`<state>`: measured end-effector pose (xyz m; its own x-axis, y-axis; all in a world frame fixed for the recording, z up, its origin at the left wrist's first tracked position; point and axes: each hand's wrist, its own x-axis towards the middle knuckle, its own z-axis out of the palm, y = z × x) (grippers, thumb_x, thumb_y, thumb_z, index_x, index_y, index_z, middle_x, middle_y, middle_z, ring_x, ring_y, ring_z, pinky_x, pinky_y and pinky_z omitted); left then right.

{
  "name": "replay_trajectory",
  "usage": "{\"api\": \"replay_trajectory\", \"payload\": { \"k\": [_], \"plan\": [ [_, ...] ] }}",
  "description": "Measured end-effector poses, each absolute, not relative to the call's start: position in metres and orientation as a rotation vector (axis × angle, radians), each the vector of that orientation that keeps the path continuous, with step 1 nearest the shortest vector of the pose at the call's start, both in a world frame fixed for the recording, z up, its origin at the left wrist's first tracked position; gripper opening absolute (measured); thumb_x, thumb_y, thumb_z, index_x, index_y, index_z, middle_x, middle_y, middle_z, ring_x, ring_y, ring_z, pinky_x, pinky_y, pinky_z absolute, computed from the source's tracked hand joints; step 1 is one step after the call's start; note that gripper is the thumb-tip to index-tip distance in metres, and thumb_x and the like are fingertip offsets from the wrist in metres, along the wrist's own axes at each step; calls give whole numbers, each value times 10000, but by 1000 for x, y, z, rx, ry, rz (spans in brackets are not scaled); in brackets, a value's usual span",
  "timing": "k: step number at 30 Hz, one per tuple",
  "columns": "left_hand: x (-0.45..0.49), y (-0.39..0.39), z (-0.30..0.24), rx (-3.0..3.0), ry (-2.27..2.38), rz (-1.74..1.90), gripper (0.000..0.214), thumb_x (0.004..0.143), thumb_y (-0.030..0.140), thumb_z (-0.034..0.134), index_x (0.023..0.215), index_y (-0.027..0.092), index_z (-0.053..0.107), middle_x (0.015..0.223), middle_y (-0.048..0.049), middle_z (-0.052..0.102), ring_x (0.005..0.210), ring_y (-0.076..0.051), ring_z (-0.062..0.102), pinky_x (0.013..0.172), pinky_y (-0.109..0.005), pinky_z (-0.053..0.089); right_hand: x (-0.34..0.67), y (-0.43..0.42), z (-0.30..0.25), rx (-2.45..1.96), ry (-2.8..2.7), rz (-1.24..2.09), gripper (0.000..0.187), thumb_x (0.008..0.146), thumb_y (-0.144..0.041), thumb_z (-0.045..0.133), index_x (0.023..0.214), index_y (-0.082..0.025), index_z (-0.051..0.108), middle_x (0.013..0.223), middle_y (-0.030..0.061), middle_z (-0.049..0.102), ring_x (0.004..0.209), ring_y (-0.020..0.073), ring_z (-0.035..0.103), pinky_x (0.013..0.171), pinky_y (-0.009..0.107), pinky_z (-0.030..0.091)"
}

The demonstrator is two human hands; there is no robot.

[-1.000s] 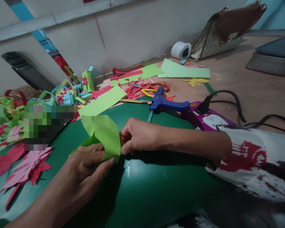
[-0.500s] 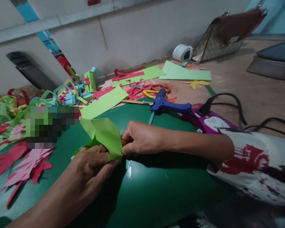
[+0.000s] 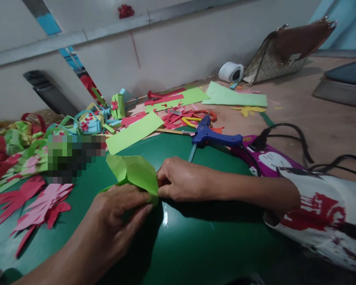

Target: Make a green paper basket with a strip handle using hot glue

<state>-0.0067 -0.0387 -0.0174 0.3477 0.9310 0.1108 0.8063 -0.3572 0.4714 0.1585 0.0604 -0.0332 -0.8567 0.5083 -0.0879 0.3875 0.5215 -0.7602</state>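
A folded piece of light green paper stands up between my two hands, above a dark green surface. My left hand grips its lower part, thumb on the near side and fingers curled over it. My right hand pinches the paper's right edge between thumb and bent fingers. The lower part of the paper is hidden behind my left hand. Just beyond my right hand lies a blue glue gun, a pale glue stick poking out of it. A flat green paper strip rests behind the folded piece.
Pink and red paper cutouts lie at the left, near a heap of small paper baskets. Behind are scissors among red scraps. A purple power strip with black cables, a white roll and a handbag are at the right.
The view has shifted slightly, so everything sits a little lower and further right. Both hands keep their hold on the green paper, with little other visible movement.
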Motion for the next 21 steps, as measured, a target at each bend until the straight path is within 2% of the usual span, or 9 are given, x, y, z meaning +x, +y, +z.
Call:
{"api": "replay_trajectory", "payload": {
  "k": [3, 6, 15, 18, 21],
  "plan": [
    [-10, -41, -24, 2300, 1529, 542, 264, 869, 270, 437, 787, 210, 681, 677, -32, 650, 624, -149, 595, 576, -219, 462, 159, 59, -34, -767, -2618, 1225, 167, 653, -135, 550, 506, -173, 479, 473, -57, 428, 468, 76, 388, 415, 206, 263],
    [-11, -41, -27, 2349, 1526, 573, 269, 884, 266, 429, 832, 215, 688, 661, -24, 641, 587, -145, 572, 549, -222, 434, 159, 59, -35, -761, -2619, 1213, 178, 650, -131, 552, 499, -173, 467, 464, -66, 391, 464, 73, 365, 418, 210, 247],
    [-8, -37, -35, 2442, 1517, 560, 274, 907, 198, 404, 861, 190, 673, 632, -10, 625, 566, -137, 565, 537, -238, 403, 157, 60, -34, -821, -2589, 1252, 237, 673, -137, 524, 473, -176, 403, 473, -82, 287, 451, 63, 280, 415, 215, 212],
    [-5, -35, -20, 2579, 1536, 539, 231, 890, 207, 447, 838, 195, 672, 713, -31, 676, 631, -173, 604, 584, -277, 452, 156, 62, -36, -841, -2583, 1286, 233, 686, -158, 523, 483, -175, 410, 487, -79, 289, 463, 64, 303, 416, 200, 231],
    [1, -39, -6, 2740, 1472, 591, 231, 892, 262, 452, 1004, 252, 654, 933, -53, 707, 821, -223, 628, 711, -338, 498, 156, 64, -37, -861, -2587, 1296, 222, 699, -171, 510, 497, -175, 418, 504, -73, 310, 477, 68, 322, 418, 200, 234]
  ]
}}
